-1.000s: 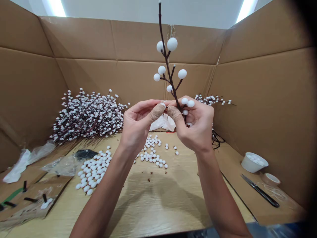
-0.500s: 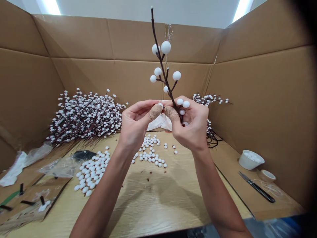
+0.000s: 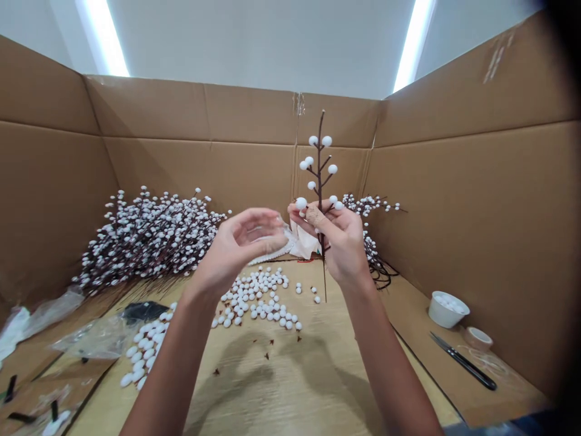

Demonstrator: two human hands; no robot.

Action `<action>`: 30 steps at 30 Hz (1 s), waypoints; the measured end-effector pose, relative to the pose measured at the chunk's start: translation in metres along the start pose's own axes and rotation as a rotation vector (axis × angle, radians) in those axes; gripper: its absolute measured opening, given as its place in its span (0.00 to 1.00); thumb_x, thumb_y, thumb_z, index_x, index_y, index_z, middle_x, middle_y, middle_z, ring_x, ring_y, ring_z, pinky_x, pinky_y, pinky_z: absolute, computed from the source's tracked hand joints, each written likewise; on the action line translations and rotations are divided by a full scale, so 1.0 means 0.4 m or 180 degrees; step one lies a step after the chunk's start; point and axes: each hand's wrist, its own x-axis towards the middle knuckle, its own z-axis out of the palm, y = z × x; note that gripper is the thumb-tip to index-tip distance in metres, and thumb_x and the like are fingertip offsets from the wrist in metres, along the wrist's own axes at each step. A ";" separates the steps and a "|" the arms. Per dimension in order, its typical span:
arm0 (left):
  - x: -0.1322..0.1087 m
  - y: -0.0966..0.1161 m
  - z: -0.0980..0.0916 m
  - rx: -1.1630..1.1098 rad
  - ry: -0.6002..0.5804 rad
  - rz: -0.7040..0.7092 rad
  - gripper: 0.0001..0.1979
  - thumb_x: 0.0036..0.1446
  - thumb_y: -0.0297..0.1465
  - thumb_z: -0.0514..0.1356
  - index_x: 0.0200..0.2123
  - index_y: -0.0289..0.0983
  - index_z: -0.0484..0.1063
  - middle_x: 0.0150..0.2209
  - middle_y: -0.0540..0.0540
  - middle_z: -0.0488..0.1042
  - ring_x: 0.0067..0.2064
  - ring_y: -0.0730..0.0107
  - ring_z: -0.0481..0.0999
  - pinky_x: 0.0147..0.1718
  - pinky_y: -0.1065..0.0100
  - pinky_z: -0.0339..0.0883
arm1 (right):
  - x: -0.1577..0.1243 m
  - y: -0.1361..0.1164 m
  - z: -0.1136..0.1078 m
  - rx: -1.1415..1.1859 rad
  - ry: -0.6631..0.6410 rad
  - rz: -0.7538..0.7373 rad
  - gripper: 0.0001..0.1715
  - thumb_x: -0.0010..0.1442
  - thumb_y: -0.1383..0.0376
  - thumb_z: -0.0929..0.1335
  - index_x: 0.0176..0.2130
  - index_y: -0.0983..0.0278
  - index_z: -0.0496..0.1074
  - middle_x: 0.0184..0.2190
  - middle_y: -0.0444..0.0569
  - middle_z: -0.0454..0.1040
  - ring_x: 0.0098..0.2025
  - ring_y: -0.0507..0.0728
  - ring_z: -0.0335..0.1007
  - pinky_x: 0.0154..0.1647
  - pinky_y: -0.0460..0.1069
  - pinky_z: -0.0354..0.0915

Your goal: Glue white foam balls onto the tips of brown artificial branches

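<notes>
Evidently, the white-berry branch (image 3: 319, 175) is partly filled: it is held upright above the desk (image 3: 254, 399), in front of the cardboard wall (image 3: 218, 163), with its thin lower stem hanging free. Most of its visible twigs are capped with white berries, while the top tip and one upper side twig are seen to be bare; whether these are to be capped cannot be told. The stem is gripped between thumb and fingers by the right hand (image 3: 344, 239), and a large berry (image 3: 301, 203) is seen at those fingertips, though how firmly it is seated cannot be made out. The left hand (image 3: 238, 248) is loosely curled, thumb and fingers parted, and nothing is seen to be held in it. Below, plenty of loose berries (image 3: 270, 316) are spread on the desk, with another heap (image 3: 147, 345) partly covered by the left forearm. Farther out, a large pile of berried branches (image 3: 154, 242) is stacked at the left, seemingly finished, and a smaller bunch (image 3: 370, 207) is laid behind the right hand. More berries are kept in a white bowl (image 3: 443, 316) at the right, near a tape roll (image 3: 478, 339).
</notes>
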 end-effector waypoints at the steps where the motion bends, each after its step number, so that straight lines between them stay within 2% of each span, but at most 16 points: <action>1: -0.003 -0.003 0.002 0.0331 -0.0258 -0.0125 0.18 0.41 0.28 0.71 0.39 0.38 0.76 0.39 0.44 0.78 0.39 0.68 0.77 0.38 0.72 0.71 | 0.004 -0.002 -0.003 0.0127 0.0046 0.0054 0.08 0.51 0.63 0.72 0.30 0.64 0.70 0.35 0.48 0.78 0.41 0.54 0.76 0.51 0.55 0.71; 5: -0.019 -0.031 0.054 0.1401 -0.1553 -0.0679 0.16 0.44 0.34 0.68 0.38 0.34 0.76 0.35 0.43 0.78 0.35 0.67 0.75 0.33 0.69 0.68 | 0.012 -0.009 -0.005 0.0458 0.0174 0.0168 0.07 0.52 0.64 0.70 0.28 0.64 0.68 0.35 0.49 0.78 0.43 0.55 0.76 0.54 0.56 0.69; 7: -0.027 -0.046 0.090 0.1459 -0.1751 -0.0705 0.13 0.49 0.36 0.65 0.36 0.33 0.75 0.32 0.44 0.77 0.33 0.68 0.74 0.31 0.70 0.66 | 0.012 -0.008 -0.003 0.0533 0.0218 0.0198 0.07 0.53 0.65 0.70 0.29 0.64 0.68 0.36 0.50 0.78 0.44 0.56 0.76 0.55 0.56 0.68; 11: -0.035 -0.064 0.125 0.1399 -0.1524 -0.0623 0.09 0.54 0.34 0.59 0.29 0.32 0.73 0.25 0.48 0.73 0.28 0.73 0.70 0.27 0.73 0.61 | 0.009 -0.010 -0.001 0.0623 0.0175 0.0248 0.08 0.53 0.63 0.71 0.32 0.65 0.69 0.39 0.50 0.77 0.45 0.56 0.75 0.57 0.55 0.66; 15: -0.027 -0.074 0.108 0.1294 -0.1274 -0.0554 0.10 0.55 0.34 0.58 0.27 0.32 0.71 0.24 0.49 0.71 0.26 0.75 0.68 0.26 0.74 0.60 | 0.014 -0.029 -0.031 0.0596 -0.0296 0.0473 0.19 0.50 0.57 0.72 0.40 0.62 0.70 0.51 0.52 0.71 0.52 0.60 0.69 0.54 0.57 0.67; 18: -0.020 -0.082 0.098 0.1351 -0.1279 -0.0592 0.09 0.55 0.33 0.57 0.27 0.33 0.70 0.24 0.48 0.71 0.27 0.74 0.69 0.28 0.73 0.60 | 0.024 -0.047 -0.069 0.0374 -0.0522 0.0492 0.27 0.49 0.47 0.70 0.45 0.60 0.69 0.56 0.52 0.67 0.56 0.61 0.65 0.53 0.57 0.66; 21: -0.018 -0.099 0.103 0.1447 -0.1470 -0.0603 0.07 0.53 0.30 0.57 0.27 0.33 0.71 0.23 0.49 0.71 0.26 0.74 0.68 0.26 0.73 0.59 | 0.036 -0.059 -0.098 0.0177 -0.0302 0.0300 0.28 0.52 0.43 0.66 0.45 0.58 0.70 0.55 0.51 0.68 0.56 0.60 0.66 0.53 0.56 0.66; 24: -0.018 -0.124 0.119 0.1610 -0.1651 -0.0508 0.06 0.52 0.28 0.56 0.27 0.33 0.72 0.23 0.50 0.70 0.26 0.75 0.67 0.25 0.74 0.58 | 0.043 -0.062 -0.108 -0.0030 0.0146 0.0068 0.21 0.52 0.48 0.69 0.42 0.57 0.72 0.52 0.49 0.72 0.53 0.58 0.69 0.50 0.54 0.66; 27: -0.020 -0.147 0.136 0.1868 -0.1571 -0.0387 0.07 0.52 0.28 0.56 0.26 0.33 0.73 0.22 0.50 0.69 0.25 0.75 0.65 0.24 0.74 0.57 | 0.045 -0.061 -0.109 -0.0225 0.0438 -0.0086 0.16 0.51 0.54 0.71 0.37 0.60 0.74 0.45 0.48 0.76 0.48 0.56 0.71 0.46 0.52 0.67; 30: -0.023 -0.167 0.153 0.2128 -0.1345 -0.0251 0.08 0.52 0.28 0.55 0.26 0.33 0.74 0.22 0.49 0.71 0.24 0.74 0.67 0.25 0.74 0.58 | 0.044 -0.062 -0.107 -0.0419 0.0640 -0.0254 0.13 0.51 0.55 0.71 0.32 0.62 0.74 0.36 0.47 0.78 0.39 0.53 0.72 0.41 0.49 0.67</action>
